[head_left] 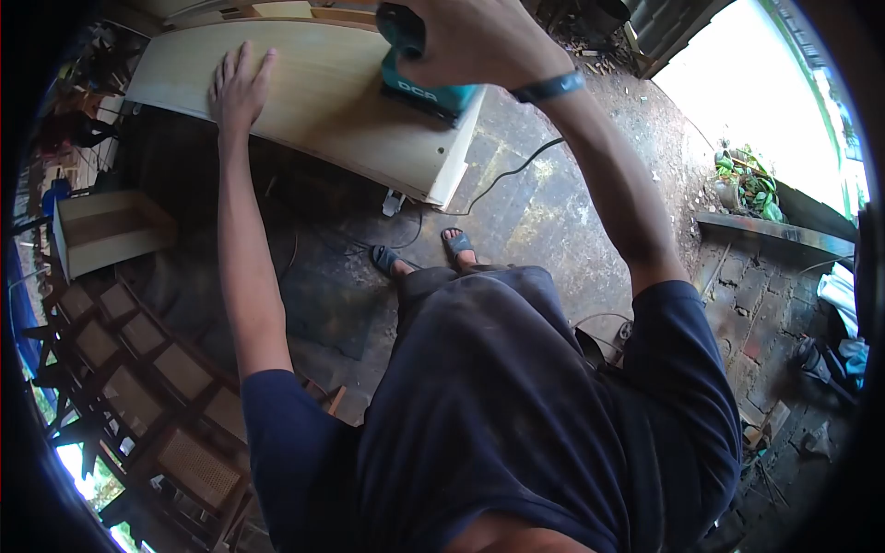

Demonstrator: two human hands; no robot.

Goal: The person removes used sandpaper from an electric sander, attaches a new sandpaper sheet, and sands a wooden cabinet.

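Observation:
A long pale wooden panel (318,88), the top of a cabinet-like piece, stretches across the upper part of the head view. On its left part my left hand (241,89) lies flat with the fingers stretched out. My right hand (475,41) is wrapped round a teal power sander (433,96) marked DCA. The sander rests on the panel near its right end, with its black base against the wood. My hand and wrist hide part of the sander's body.
A dark cord (516,170) runs over the concrete floor (544,221) beside the panel's right end. An open wooden box (111,230) stands at left, above several chairs with woven panels (198,468). A potted plant (751,189) is at right. My sandalled feet are below the panel.

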